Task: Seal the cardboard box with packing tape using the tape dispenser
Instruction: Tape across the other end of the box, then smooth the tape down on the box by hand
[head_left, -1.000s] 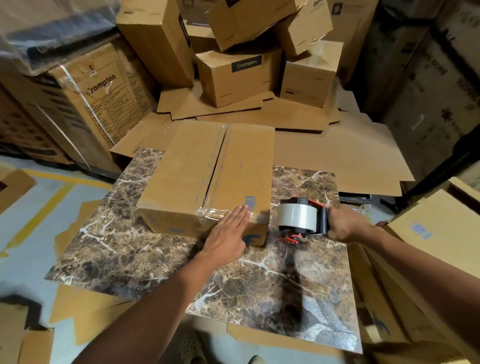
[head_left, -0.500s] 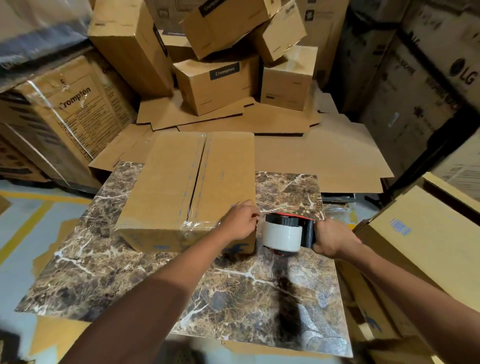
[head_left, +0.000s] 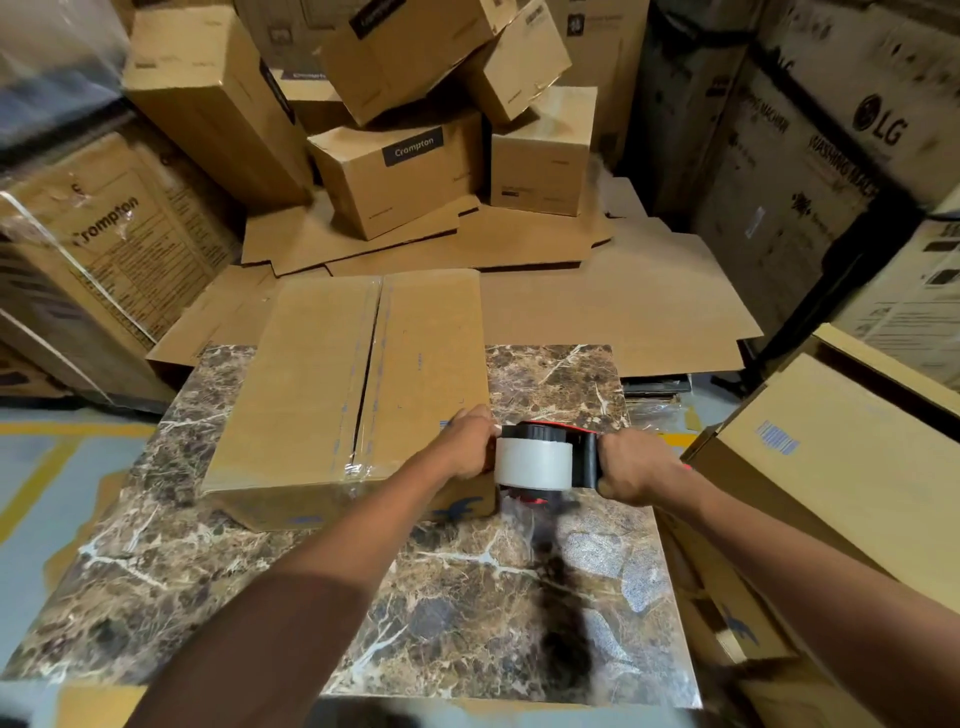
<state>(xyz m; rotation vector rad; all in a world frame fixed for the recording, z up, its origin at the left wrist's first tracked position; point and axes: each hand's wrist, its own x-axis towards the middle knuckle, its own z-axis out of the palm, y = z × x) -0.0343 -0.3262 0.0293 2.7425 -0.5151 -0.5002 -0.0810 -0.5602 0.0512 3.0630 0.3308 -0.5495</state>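
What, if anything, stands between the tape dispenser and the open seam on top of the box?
Only the left hand: it grips the near right corner of the cardboard box, right beside the tape dispenser held by the right hand. The box top up to the seam is otherwise bare.

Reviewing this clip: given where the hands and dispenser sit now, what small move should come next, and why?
Probably draw the tape dispenser leftward onto the box. The right hand grips its handle at the box's near right corner, the left hand pinches by the roll, and the centre seam looks open beyond a short taped stretch near the front edge.
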